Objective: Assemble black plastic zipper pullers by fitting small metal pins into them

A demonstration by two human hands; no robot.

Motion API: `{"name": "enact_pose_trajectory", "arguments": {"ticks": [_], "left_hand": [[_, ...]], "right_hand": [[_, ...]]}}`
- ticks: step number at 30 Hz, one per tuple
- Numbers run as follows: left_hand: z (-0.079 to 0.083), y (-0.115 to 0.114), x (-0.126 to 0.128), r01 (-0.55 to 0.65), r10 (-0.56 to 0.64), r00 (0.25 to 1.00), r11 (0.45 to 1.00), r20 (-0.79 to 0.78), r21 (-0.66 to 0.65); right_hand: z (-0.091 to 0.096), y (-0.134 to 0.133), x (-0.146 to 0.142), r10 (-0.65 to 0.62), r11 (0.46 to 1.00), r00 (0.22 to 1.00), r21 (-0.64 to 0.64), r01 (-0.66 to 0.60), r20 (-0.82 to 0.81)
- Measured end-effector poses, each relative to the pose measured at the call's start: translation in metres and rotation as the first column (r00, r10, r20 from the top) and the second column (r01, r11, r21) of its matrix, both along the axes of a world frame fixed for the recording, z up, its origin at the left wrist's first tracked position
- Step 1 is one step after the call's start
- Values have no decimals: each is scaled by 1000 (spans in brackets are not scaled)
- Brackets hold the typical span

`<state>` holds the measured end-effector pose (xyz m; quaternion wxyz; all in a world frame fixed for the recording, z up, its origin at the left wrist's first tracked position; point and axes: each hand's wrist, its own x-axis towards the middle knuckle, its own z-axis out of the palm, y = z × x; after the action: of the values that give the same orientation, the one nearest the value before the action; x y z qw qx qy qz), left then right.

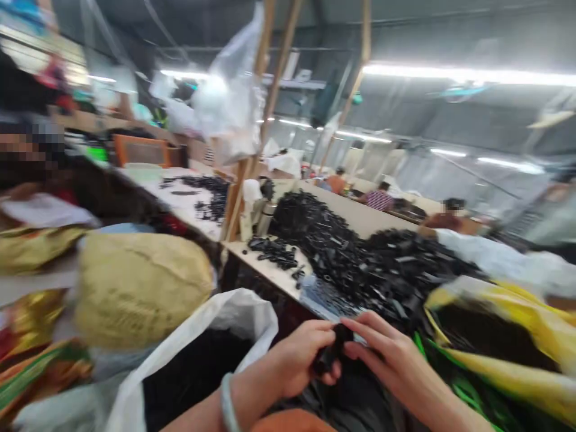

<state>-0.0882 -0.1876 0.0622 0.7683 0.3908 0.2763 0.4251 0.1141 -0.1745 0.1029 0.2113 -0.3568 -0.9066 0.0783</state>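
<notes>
My left hand and my right hand meet low in the middle of the view, both pinched on a small black plastic part held between them. A pale bangle sits on my left wrist. Just beyond the hands lies a large heap of black plastic parts spread over a light table. The picture is smeared by motion.
An open white sack with dark contents stands at my lower left, a yellow sack at my right. A stuffed tan sack lies left. Wooden poles rise from the table. Other people sit farther back and at the left edge.
</notes>
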Motion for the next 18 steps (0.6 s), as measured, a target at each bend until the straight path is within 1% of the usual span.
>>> {"name": "enact_pose_trajectory", "arguments": {"ticks": [2, 4, 9, 13, 16, 18], "left_hand": [[-5, 7, 0, 39, -39, 998, 999, -47, -7], [-10, 10, 2, 67, -70, 993, 997, -94, -30], [-18, 12, 6, 61, -72, 984, 995, -161, -77], [-23, 16, 8, 82, -97, 983, 992, -157, -98], [-31, 19, 11, 84, -102, 983, 989, -150, -120], [-36, 20, 14, 67, -86, 985, 989, -149, -129]], "right_hand": [[-6, 2, 1, -63, 996, 998, -64, 61, -25], [-14, 3, -1, -107, 991, 993, -91, 101, -60], [-28, 3, 3, -113, 982, 987, -164, 93, -116], [-35, 5, 9, -121, 977, 987, -192, 98, -111], [-44, 7, 11, -168, 969, 979, -200, 143, -118], [-51, 7, 12, -199, 968, 971, -181, 173, -135]]}}
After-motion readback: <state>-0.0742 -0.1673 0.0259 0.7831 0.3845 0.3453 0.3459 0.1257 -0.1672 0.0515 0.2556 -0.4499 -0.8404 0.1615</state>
